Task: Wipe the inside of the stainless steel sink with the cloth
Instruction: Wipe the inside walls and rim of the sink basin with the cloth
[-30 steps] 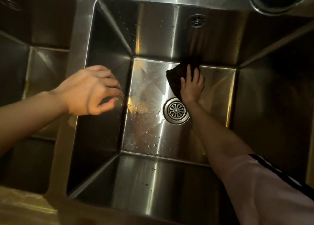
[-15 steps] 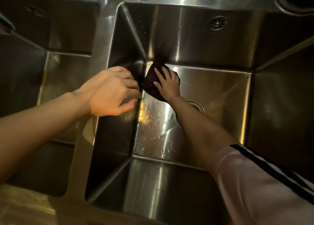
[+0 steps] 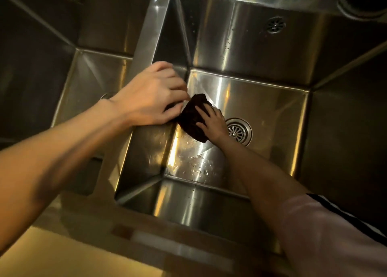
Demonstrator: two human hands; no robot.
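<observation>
From the head camera, the deep rectangular stainless steel sink [image 3: 261,50] fills the middle of the view. On its floor, against the left wall, lies the dark brown folded cloth [image 3: 191,117]. The right hand [image 3: 211,121] lies flat on the cloth with its fingers spread and straight, pressing it down just left of the round slotted metal drain [image 3: 239,131]. Water drops speckle the floor nearer the person. The left hand [image 3: 149,98] rests on the steel divider [image 3: 144,40] between this sink and a second steel basin [image 3: 88,76] on the left; its fingers curl over the rim and hold nothing. A small round overflow grille [image 3: 276,24] sits high on the far wall. The right arm wears a pale pink sleeve with dark stripes [image 3: 335,235].
</observation>
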